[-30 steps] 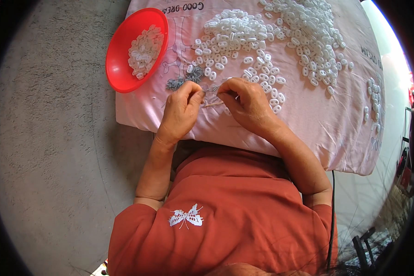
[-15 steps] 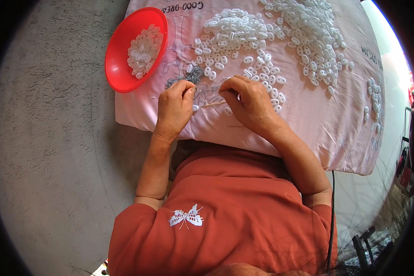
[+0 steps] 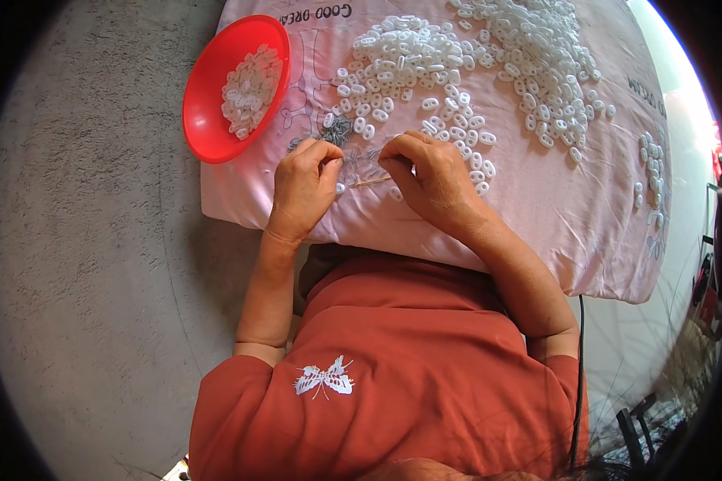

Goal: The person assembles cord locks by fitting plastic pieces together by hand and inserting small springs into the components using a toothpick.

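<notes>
Left hand (image 3: 305, 180) is pinching a small white ring (image 3: 339, 187) near the cloth's (image 3: 537, 200) front edge. Right hand (image 3: 433, 176) is gripping a thin stick (image 3: 371, 182) aimed at it, seemingly for threading. Red bowl (image 3: 204, 96) is sitting at the left corner.

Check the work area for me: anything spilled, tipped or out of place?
Nothing stands out. The white plastic pieces lie loose on the pink cloth, and the red bowl sits upright holding more. The left hand and right hand pinch a thin stick between them.
</notes>
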{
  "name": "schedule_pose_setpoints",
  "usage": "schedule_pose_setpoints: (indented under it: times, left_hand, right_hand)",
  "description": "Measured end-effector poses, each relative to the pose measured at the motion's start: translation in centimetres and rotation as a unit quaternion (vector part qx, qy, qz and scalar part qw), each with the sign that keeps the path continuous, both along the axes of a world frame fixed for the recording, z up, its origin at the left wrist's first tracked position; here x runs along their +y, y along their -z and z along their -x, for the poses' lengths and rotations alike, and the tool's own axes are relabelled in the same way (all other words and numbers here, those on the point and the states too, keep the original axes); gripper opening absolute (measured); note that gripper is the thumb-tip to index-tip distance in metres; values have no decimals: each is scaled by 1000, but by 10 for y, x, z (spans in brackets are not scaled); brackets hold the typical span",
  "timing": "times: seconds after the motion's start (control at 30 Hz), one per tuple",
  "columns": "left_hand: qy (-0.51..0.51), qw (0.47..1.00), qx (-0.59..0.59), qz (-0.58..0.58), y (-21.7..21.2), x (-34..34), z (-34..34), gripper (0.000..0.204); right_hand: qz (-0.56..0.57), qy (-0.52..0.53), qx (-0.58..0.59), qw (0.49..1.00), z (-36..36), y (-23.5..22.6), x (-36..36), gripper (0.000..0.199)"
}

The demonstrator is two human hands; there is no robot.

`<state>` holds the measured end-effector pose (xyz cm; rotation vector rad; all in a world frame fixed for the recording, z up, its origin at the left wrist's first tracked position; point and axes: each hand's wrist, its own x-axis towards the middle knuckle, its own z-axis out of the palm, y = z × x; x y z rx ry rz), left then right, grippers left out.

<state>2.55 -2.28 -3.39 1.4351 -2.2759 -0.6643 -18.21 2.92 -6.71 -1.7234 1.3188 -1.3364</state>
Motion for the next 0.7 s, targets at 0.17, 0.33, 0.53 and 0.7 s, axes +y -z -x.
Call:
schedule_pose_setpoints:
  times: [0.17, 0.33, 0.53, 0.7]
  left_hand:
    - [2, 1000, -7, 7, 3, 2, 4, 5]
    - [2, 999, -32, 14, 5, 1, 4, 5]
    - [9, 999, -36, 22, 5, 1, 2, 5]
    - [-3, 1000, 2, 8, 1, 3, 2, 4]
  right_hand:
    - [-1, 0, 8, 1000, 0, 1, 0, 4]
    - [-15, 0, 8, 1000, 0, -1, 0, 4]
    - [-2, 3, 16, 1000, 0, 1, 0, 4]
    - [24, -17, 71, 997, -7, 1, 6, 5]
